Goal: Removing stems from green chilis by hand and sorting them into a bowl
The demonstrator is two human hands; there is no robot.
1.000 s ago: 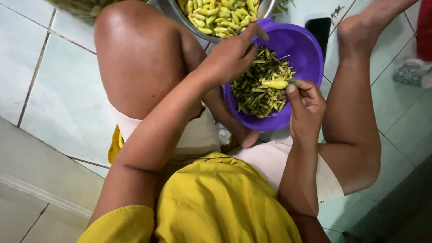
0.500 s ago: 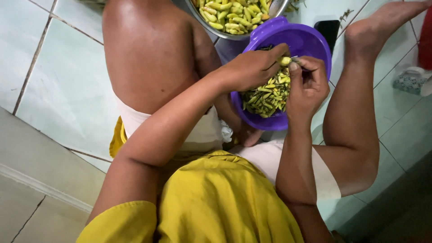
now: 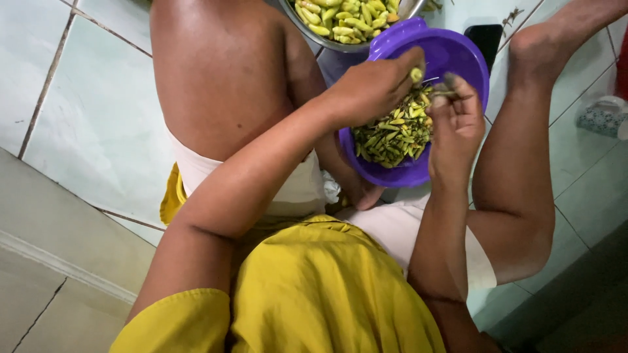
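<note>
A purple plastic bowl (image 3: 458, 49) holds green chilli stems; a metal bowl (image 3: 307, 33) beyond holds yellow-green chillies (image 3: 343, 16). Over the purple bowl, the left hand (image 3: 373, 85) pinches one small chilli (image 3: 416, 74), while the right hand (image 3: 458, 121) apparently nips its stem.

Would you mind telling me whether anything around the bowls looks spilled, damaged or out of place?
Nothing stands out. The purple bowl holds its green trimmings, the metal bowl holds the chillies, and both hands, left hand and right hand, work over the purple one.
</note>
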